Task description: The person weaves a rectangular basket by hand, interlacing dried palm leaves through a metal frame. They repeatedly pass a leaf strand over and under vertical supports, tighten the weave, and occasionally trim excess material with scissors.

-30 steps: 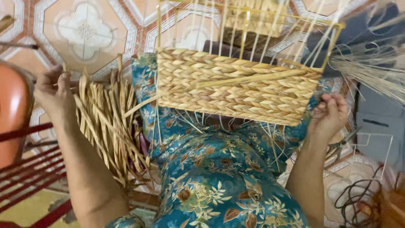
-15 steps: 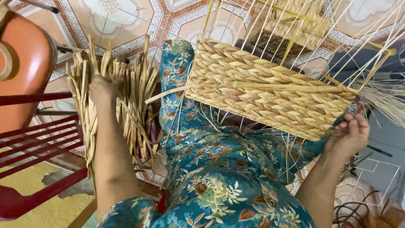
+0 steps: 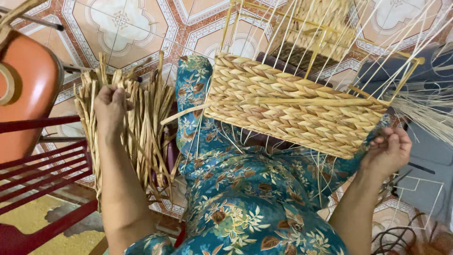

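Note:
A half-woven straw basket [image 3: 292, 111] on a yellow wire frame [image 3: 325, 33] rests tilted on my lap, its thin upright strands fanning away from me. My right hand [image 3: 389, 151] grips the basket's lower right corner. My left hand [image 3: 109, 109] reaches down to the left and closes on strands in a bundle of flat dried straw [image 3: 141, 127] lying beside my leg. One loose straw strand [image 3: 188, 113] sticks out from the basket's left side. My legs wear blue floral trousers [image 3: 245, 193].
A red slatted chair [image 3: 42, 170] and an orange seat back [image 3: 26, 99] stand at the left. Patterned floor tiles [image 3: 127, 23] lie ahead. A white wire frame [image 3: 420, 198] and dark coiled wire [image 3: 401, 238] are at the lower right, loose thin fibres [image 3: 424, 113] at the right.
My left hand has settled onto the straw bundle and gripped strands there. The view has shifted left and the basket now tilts down to the right; my right hand keeps its hold.

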